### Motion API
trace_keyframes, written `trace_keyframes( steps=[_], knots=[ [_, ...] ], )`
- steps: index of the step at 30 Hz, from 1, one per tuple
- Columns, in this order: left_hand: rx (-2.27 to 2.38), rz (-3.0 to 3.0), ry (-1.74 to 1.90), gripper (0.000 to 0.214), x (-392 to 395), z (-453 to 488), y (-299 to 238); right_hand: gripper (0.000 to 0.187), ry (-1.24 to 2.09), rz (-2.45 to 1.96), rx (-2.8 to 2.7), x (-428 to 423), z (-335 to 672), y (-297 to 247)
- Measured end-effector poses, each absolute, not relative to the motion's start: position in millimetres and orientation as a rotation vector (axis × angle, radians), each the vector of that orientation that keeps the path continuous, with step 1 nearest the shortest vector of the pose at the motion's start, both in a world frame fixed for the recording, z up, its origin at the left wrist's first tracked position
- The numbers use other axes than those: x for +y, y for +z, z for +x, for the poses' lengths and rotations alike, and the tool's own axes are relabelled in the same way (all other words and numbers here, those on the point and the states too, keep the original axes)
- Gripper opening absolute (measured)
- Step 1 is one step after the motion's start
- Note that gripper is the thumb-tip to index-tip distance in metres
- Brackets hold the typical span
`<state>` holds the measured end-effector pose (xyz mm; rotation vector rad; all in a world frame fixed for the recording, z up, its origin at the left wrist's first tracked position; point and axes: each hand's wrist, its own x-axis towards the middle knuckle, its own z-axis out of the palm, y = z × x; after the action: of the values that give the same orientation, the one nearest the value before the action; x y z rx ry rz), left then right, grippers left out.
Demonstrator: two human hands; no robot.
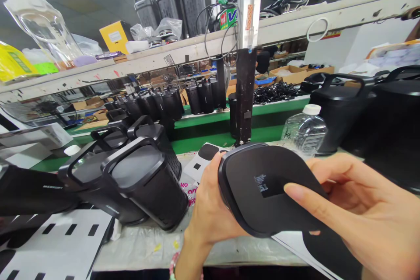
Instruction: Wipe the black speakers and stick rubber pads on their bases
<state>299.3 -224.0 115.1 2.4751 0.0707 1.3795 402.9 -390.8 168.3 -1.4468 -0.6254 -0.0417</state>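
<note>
My left hand (210, 210) is closed round the side of a black speaker (225, 183), whose rounded end faces me. Over that end lies a black rounded sticker (256, 162) with small pale print, its right part reaching toward my other hand. My right hand (364, 210) pinches the sticker's right side, thumb on the face and fingers behind. How much of the sticker touches the speaker cannot be made out. Below my right hand, a white backing sheet (292, 245) with a black shape is partly hidden. Behind my left hand lies another white sheet (193, 166) with black shapes.
Several black speakers with handles (147, 183) stand close at left; larger ones (341, 100) stand at right. A clear plastic bottle (305, 133) is behind my right hand. A dark post (246, 96) rises ahead before a green conveyor (203, 129). A loaded shelf (183, 50) runs overhead.
</note>
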Motion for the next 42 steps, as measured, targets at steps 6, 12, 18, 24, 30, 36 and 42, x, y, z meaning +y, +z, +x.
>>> trace_keyframes(
  steps=[6, 12, 18, 24, 30, 36, 42],
  knots=[
    [0.085, 2.488, 1.36, 0.154, -224, 299, 115, 0.033, -0.013, -1.446, -0.66, -390, 404, 168],
    [0.079, 2.47, 1.392, 0.154, -223, 300, 114, 0.027, -0.064, -1.446, -0.746, -391, 413, 165],
    [0.019, 2.456, 1.415, 0.15, -223, 301, 115, 0.028, -0.148, -1.467, -0.743, -392, 420, 150],
    [0.029, 2.484, 1.401, 0.15, -224, 301, 118, 0.029, -0.199, -1.487, -0.742, -394, 421, 144],
    [0.046, 2.509, 1.404, 0.15, -224, 300, 116, 0.03, -0.187, -1.487, -0.76, -397, 422, 145],
    [0.008, 2.478, 1.449, 0.148, -224, 300, 120, 0.03, -0.148, -1.499, -0.758, -394, 424, 147],
    [-0.005, 2.506, 1.529, 0.141, -225, 301, 123, 0.03, -0.194, -1.527, -0.735, -396, 427, 139]
  ],
)
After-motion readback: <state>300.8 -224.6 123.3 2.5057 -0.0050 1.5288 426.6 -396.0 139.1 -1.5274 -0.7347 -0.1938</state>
